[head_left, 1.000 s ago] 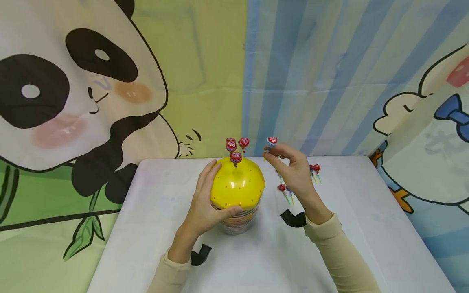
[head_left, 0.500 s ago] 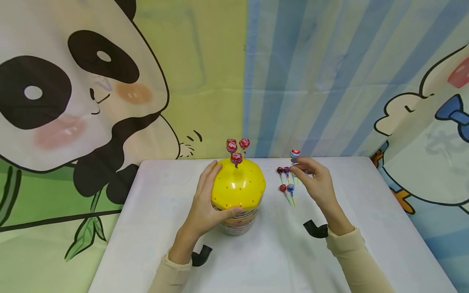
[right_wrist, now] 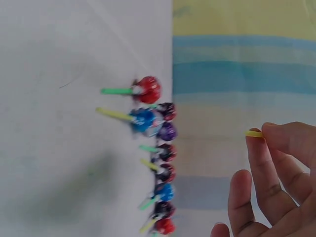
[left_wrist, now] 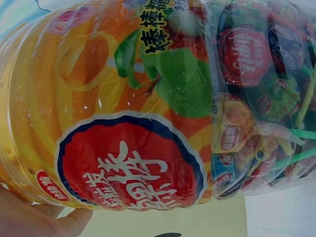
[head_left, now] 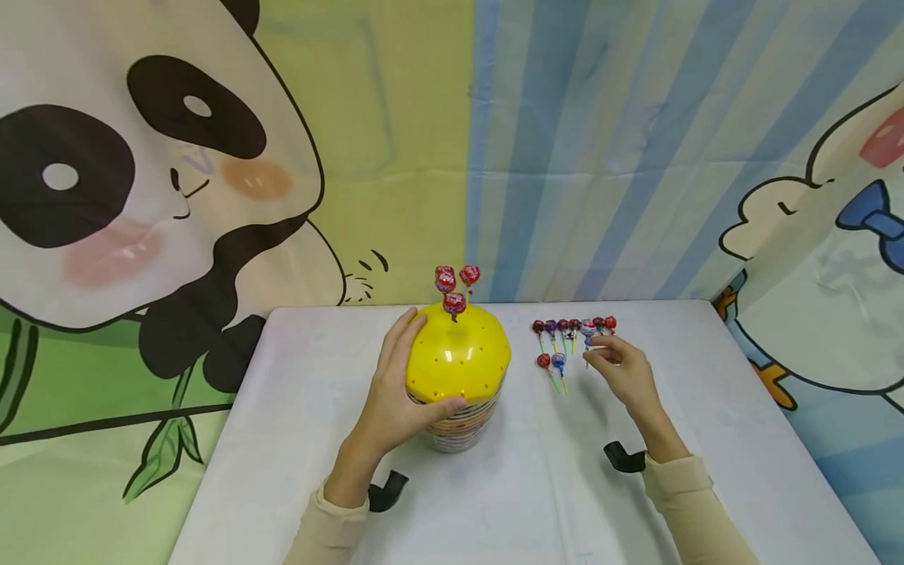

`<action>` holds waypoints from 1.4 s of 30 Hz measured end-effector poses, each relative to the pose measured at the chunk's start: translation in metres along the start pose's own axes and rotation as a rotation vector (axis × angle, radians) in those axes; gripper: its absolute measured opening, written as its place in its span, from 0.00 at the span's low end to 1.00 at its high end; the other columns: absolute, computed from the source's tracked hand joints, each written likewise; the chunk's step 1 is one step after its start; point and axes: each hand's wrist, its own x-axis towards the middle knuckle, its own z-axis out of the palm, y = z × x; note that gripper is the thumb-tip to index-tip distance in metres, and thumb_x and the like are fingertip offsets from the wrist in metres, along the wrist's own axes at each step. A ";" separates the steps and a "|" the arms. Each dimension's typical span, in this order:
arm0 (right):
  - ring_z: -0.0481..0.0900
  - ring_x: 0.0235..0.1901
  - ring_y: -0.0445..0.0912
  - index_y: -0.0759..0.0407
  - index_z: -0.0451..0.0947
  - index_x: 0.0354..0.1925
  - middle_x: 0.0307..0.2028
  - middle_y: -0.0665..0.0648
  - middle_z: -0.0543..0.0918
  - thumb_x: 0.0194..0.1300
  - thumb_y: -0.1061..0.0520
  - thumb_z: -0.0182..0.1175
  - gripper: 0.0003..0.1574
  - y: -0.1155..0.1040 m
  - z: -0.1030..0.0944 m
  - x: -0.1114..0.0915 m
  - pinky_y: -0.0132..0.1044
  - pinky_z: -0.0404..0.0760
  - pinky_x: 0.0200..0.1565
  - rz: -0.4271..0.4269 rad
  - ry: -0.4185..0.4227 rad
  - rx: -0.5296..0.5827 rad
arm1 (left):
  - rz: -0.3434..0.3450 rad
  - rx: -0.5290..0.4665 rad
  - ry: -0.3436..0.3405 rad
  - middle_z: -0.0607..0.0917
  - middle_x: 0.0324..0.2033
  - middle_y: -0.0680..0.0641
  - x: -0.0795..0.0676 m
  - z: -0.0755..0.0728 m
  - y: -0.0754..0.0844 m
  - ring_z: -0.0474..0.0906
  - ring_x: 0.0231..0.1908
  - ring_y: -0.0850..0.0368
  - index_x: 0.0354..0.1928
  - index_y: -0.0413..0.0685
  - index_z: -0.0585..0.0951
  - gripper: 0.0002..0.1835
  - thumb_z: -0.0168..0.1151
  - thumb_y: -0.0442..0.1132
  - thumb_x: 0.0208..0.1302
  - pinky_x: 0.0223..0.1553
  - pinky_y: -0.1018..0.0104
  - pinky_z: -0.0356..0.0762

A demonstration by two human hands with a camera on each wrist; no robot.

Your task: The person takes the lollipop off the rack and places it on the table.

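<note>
A clear candy jar (head_left: 461, 430) with a yellow dotted lid (head_left: 459, 357) stands on the white table. My left hand (head_left: 391, 384) grips the lid's left side, fingers along the far side and thumb across the front. Several red-wrapped lollipops (head_left: 454, 303) stand upright in the top of the lid. To the jar's right, my right hand (head_left: 625, 373) pinches a lollipop (head_left: 588, 325) with a blue and red wrapper. In the right wrist view its yellow stick (right_wrist: 253, 134) sticks out between thumb and finger; its head is hidden there. The left wrist view shows the jar's orange label (left_wrist: 133, 163).
Several lollipops lie in a row (head_left: 563, 324) at the far right of the table. Nearer lie a red lollipop (head_left: 543, 361) and a blue lollipop (head_left: 559, 362). A cartoon backdrop (head_left: 395, 157) hangs behind the table's far edge.
My right hand, with the lollipop pinched, has moved away from the jar to the right and down to the row of lollipops. The left hand has kept its grip on the lid.
</note>
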 end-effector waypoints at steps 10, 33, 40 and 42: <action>0.81 0.36 0.53 0.65 0.80 0.54 0.38 0.62 0.86 0.68 0.56 0.65 0.20 0.038 0.010 0.010 0.39 0.77 0.33 0.147 -0.112 -0.072 | -0.010 0.005 -0.003 0.50 0.76 0.60 0.000 0.000 0.003 0.60 0.69 0.53 0.77 0.66 0.56 0.58 0.80 0.58 0.46 0.62 0.44 0.69; 0.79 0.37 0.54 0.61 0.82 0.48 0.32 0.53 0.84 0.65 0.51 0.63 0.18 0.050 0.025 0.019 0.70 0.63 0.51 0.251 -0.185 -0.294 | -0.017 0.012 -0.004 0.50 0.77 0.60 0.001 0.000 0.002 0.61 0.69 0.53 0.77 0.67 0.56 0.57 0.79 0.59 0.46 0.62 0.43 0.69; 0.81 0.38 0.54 0.60 0.82 0.49 0.33 0.52 0.85 0.65 0.48 0.64 0.20 0.049 0.026 0.018 0.66 0.67 0.49 0.214 -0.216 -0.325 | -0.015 0.012 -0.004 0.49 0.77 0.60 0.001 0.000 0.002 0.60 0.69 0.53 0.77 0.67 0.56 0.57 0.79 0.59 0.46 0.62 0.43 0.69; 0.81 0.39 0.54 0.59 0.82 0.48 0.34 0.52 0.86 0.66 0.47 0.64 0.20 0.050 0.026 0.018 0.65 0.68 0.48 0.205 -0.218 -0.329 | -0.013 0.011 -0.004 0.50 0.77 0.60 0.001 0.000 0.002 0.60 0.69 0.53 0.77 0.66 0.57 0.57 0.79 0.59 0.46 0.62 0.43 0.69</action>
